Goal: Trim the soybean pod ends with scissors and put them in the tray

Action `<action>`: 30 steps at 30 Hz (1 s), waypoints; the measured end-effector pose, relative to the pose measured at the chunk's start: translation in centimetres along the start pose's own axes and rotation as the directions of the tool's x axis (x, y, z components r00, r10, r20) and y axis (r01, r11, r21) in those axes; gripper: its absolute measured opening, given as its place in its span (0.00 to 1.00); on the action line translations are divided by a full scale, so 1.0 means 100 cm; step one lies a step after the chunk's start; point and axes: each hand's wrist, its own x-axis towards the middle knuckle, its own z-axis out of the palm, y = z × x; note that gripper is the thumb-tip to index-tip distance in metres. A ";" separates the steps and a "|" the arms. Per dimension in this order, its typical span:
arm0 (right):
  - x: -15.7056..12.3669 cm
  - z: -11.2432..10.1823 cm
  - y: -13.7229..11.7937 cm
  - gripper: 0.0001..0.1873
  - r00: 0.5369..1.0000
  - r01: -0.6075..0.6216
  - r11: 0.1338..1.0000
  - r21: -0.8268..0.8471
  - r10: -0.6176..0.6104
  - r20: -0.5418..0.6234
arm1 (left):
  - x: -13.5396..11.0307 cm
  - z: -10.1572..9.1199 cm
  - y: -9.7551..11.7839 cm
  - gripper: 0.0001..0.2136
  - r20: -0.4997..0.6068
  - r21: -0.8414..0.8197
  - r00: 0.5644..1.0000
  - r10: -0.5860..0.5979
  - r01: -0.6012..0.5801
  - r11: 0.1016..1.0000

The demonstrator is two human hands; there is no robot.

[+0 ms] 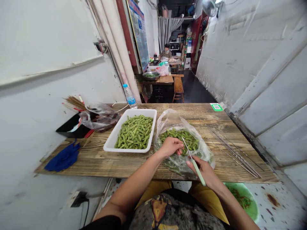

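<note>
My left hand reaches into a clear plastic bag of green edamame pods, its fingers curled round a pod I can barely see. My right hand is closed on the light green handle of thin scissors, whose blades point up toward the left hand. To the left, a white tray holds a heap of green pods. Everything sits on a wooden table right in front of me.
Metal skewers lie on the table's right side. A blue cloth, a black holder with chopsticks, a crumpled plastic bag and a water bottle stand at the left. A green basin sits on the floor. A person sits far back.
</note>
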 end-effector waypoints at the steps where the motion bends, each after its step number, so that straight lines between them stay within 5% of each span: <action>1: 0.001 -0.001 -0.001 0.21 1.000 0.004 1.000 -0.016 -0.004 0.009 | -0.001 -0.001 0.000 0.04 0.008 0.016 1.000 0.009 -0.009 1.000; 8: 0.005 -0.004 0.002 0.20 0.996 -0.066 0.996 0.053 0.063 0.056 | 0.003 -0.007 -0.002 0.07 0.002 0.027 0.999 -0.041 0.040 0.999; 13: 0.002 -0.001 0.006 0.23 0.968 -0.236 0.928 0.288 0.199 0.150 | 0.006 -0.010 -0.004 0.09 -0.096 -0.224 0.992 -0.088 0.064 0.972; 17: -0.004 -0.002 -0.004 0.23 0.959 -0.269 0.857 0.440 0.194 0.209 | 0.003 -0.004 -0.001 0.07 -0.115 -0.398 0.990 -0.087 0.034 0.917; 30: -0.005 0.001 -0.008 0.23 0.966 -0.238 0.888 0.394 0.173 0.192 | -0.006 0.021 -0.004 0.07 -0.190 -0.395 0.980 -0.053 -0.027 0.918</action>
